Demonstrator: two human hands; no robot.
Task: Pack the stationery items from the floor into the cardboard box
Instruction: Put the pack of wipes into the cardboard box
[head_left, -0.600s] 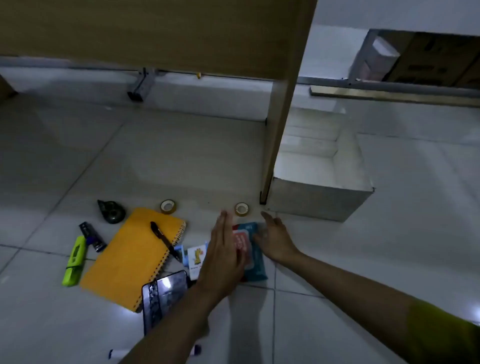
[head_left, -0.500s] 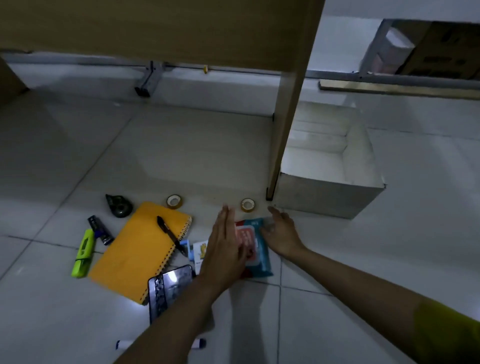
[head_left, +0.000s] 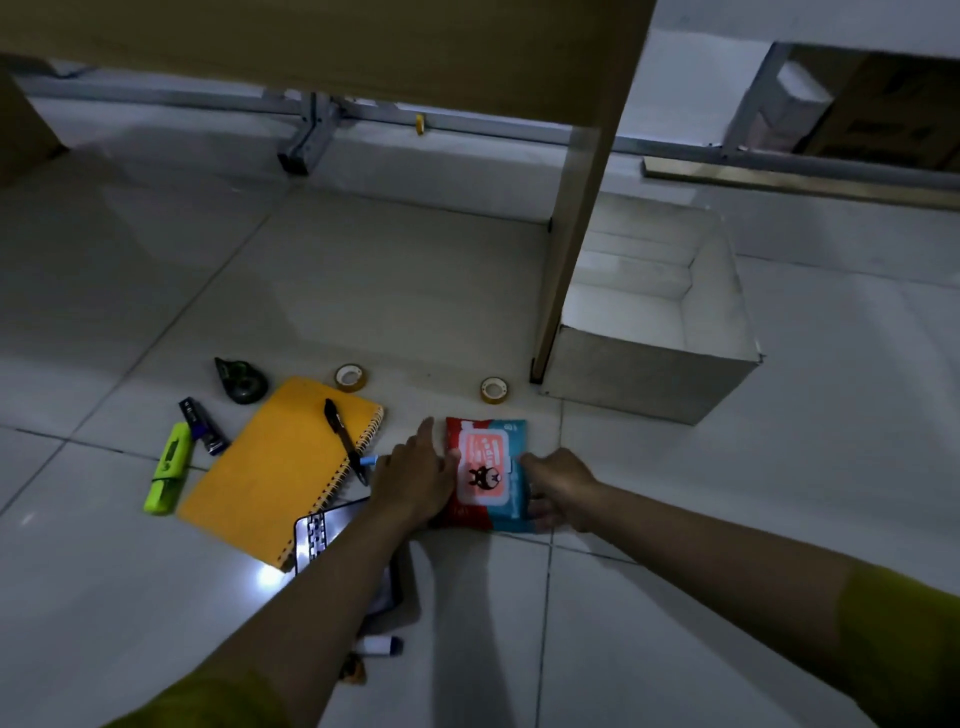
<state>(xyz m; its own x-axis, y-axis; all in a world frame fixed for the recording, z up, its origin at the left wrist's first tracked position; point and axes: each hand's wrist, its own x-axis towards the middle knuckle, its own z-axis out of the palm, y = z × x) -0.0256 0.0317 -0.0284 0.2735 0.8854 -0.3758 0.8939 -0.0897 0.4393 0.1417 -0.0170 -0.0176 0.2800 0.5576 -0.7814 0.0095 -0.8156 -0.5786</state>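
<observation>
Tiled floor (head_left: 363, 291) carries a wipes pack (head_left: 488, 475), label unreadable, near the cardboard box (head_left: 649, 376). Left hand (head_left: 415, 475) flat open at its left edge; right hand (head_left: 558, 488) grips its right edge.

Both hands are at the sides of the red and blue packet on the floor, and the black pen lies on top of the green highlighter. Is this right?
Not quite. In the head view the black pen lies on the orange spiral notebook, not on the green highlighter, which is apart to the left. The rest holds: the left hand and the right hand are at the sides of the red and blue packet on the floor.
</observation>
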